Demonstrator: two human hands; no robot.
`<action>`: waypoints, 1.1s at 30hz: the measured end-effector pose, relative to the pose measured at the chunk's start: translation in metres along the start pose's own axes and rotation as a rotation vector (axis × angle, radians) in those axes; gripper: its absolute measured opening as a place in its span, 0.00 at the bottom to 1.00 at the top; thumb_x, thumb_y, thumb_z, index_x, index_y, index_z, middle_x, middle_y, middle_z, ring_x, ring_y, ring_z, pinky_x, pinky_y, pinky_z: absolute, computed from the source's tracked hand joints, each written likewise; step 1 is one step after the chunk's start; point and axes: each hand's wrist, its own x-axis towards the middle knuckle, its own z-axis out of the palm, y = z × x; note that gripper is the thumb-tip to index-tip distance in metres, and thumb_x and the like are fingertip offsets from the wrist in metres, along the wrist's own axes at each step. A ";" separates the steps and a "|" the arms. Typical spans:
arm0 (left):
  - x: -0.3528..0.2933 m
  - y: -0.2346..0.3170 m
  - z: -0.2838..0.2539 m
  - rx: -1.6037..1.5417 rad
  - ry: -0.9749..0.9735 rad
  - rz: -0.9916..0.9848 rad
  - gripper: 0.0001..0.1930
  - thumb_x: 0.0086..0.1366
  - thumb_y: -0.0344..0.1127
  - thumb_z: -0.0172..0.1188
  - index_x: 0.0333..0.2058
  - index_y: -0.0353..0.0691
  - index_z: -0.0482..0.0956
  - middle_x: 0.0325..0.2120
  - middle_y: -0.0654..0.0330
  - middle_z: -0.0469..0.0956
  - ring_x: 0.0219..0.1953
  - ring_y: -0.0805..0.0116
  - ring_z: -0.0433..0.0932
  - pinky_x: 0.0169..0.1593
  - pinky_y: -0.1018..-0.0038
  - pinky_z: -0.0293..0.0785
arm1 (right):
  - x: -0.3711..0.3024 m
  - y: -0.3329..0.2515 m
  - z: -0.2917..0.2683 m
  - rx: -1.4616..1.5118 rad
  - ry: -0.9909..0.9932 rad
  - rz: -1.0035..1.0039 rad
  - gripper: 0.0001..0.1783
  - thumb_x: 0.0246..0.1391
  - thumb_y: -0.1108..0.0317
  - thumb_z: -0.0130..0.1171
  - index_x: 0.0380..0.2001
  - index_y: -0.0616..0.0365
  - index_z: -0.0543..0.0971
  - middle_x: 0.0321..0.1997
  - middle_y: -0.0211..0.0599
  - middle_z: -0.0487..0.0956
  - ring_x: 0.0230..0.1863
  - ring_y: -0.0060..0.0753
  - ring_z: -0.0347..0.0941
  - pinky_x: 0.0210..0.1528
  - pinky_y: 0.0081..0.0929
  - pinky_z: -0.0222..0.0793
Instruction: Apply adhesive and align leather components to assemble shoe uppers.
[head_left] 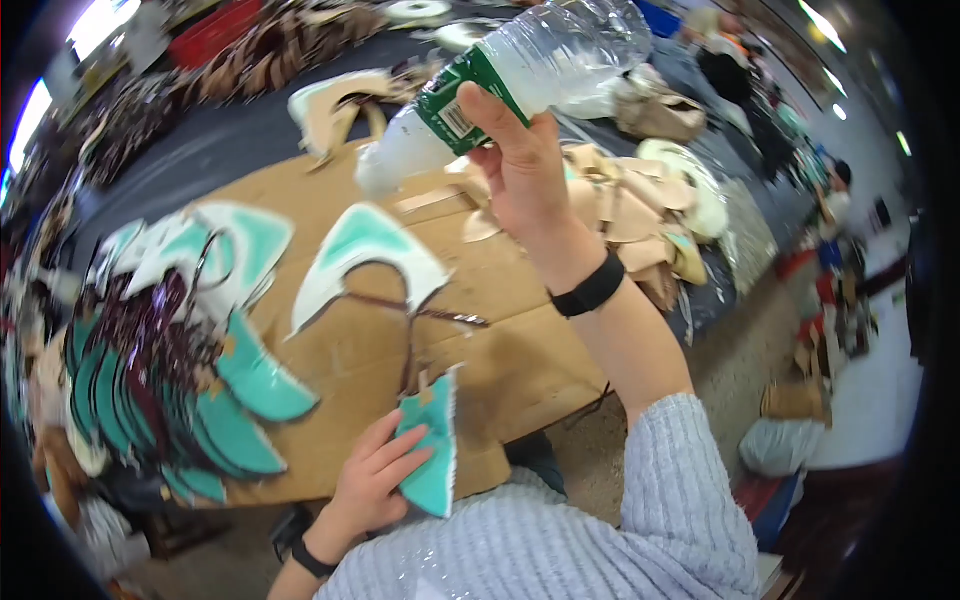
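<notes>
Closest to the camera, a clear plastic bottle (565, 60) with a green label tilts in mid-air, its cloudy end pointing down to the left. The right hand (525, 165) has hold of it: the thumb presses across the label and the other fingers wrap behind, partly hidden. A black wristband (588, 285) sits above a ribbed grey-blue sleeve (675, 470).

Lower down, the left hand (375, 480) lies on a turquoise piece (430, 460) with a frayed white edge, near the front of the surface. Its fingers are stretched out and slightly apart over the piece; whether the thumb pinches from below, I cannot tell.

Beneath lies brown cardboard (500, 370). Just beyond the left hand, a dark strap (409, 350) runs up toward an arched white piece (375, 235) with a turquoise middle. To the left, turquoise pieces (110, 400) lie stacked in overlapping rows, glossy dark straps (165, 320) heaped against them.

Farther off, beige pieces (620, 205) are piled on the right, beyond the raised forearm. At the far side of the surface are a heap of brown strips (290, 60) and a red bin (213, 35).
</notes>
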 end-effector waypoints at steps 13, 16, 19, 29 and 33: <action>0.008 0.008 0.018 0.160 0.277 -0.168 0.27 0.47 0.25 0.65 0.49 0.31 0.72 0.48 0.45 0.74 0.55 0.36 0.69 0.58 0.52 0.66 | 0.039 -0.180 -0.372 -1.130 0.717 -0.710 0.31 0.37 0.65 0.76 0.45 0.63 0.73 0.45 0.39 0.77 0.46 0.33 0.73 0.52 0.30 0.66; 0.010 0.011 0.018 0.246 0.205 -0.185 0.29 0.47 0.23 0.63 0.51 0.31 0.70 0.49 0.44 0.74 0.55 0.36 0.69 0.58 0.52 0.67 | 0.030 -0.159 -0.421 -1.285 0.835 -0.632 0.36 0.35 0.61 0.77 0.47 0.63 0.71 0.47 0.45 0.76 0.48 0.42 0.73 0.53 0.34 0.65; 0.021 0.020 0.018 0.221 0.263 -0.185 0.22 0.59 0.18 0.51 0.54 0.31 0.70 0.49 0.45 0.74 0.55 0.41 0.71 0.61 0.54 0.64 | 0.031 -0.136 -0.446 -1.346 0.833 -0.423 0.43 0.35 0.60 0.77 0.54 0.64 0.67 0.50 0.49 0.75 0.51 0.47 0.72 0.56 0.35 0.64; 0.011 0.018 0.019 0.340 0.221 -0.244 0.29 0.49 0.22 0.58 0.53 0.33 0.69 0.52 0.46 0.72 0.56 0.41 0.70 0.58 0.55 0.68 | 0.029 -0.107 -0.483 -1.144 0.531 -0.187 0.36 0.46 0.57 0.71 0.55 0.63 0.69 0.54 0.41 0.73 0.54 0.35 0.69 0.58 0.32 0.61; 0.016 0.012 0.004 0.261 0.221 -0.212 0.25 0.53 0.17 0.48 0.52 0.33 0.71 0.52 0.46 0.72 0.56 0.43 0.69 0.58 0.57 0.67 | 0.021 -0.157 -0.559 -1.439 0.771 -0.064 0.47 0.42 0.54 0.75 0.57 0.73 0.64 0.59 0.47 0.68 0.56 0.34 0.67 0.57 0.34 0.63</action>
